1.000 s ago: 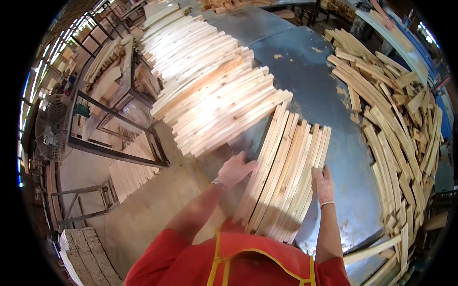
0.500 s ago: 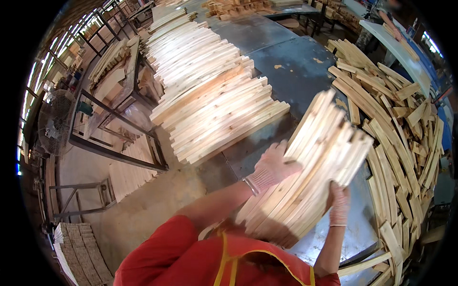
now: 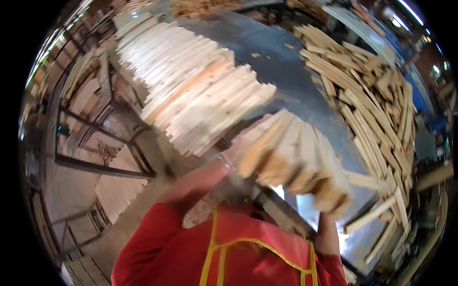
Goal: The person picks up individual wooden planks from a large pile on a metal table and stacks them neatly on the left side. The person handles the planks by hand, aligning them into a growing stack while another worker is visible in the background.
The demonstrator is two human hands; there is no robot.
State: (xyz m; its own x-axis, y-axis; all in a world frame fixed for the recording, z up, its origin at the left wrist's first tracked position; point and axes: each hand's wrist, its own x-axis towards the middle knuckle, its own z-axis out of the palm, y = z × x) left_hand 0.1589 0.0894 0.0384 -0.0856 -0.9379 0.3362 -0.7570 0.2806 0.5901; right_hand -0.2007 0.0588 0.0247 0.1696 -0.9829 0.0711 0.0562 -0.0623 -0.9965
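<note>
Left hand (image 3: 240, 143) clasps the left side of a bundle of sticks (image 3: 298, 148), pale wood, browner cut ends facing the person, blurred, above the grey table (image 3: 286, 81). Left forearm (image 3: 200, 181) slants forward and inward; right hand hidden behind bundle, grip can't be told.

Tabletop lane (image 3: 284, 71) between slats (image 3: 186, 83) and heap (image 3: 372, 102)

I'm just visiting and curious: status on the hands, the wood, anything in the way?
Left hand gripping wood bundle; right hand hidden behind it. Bundle up, tilted. Loose wood heaped at right, no clear obstruction.
</note>
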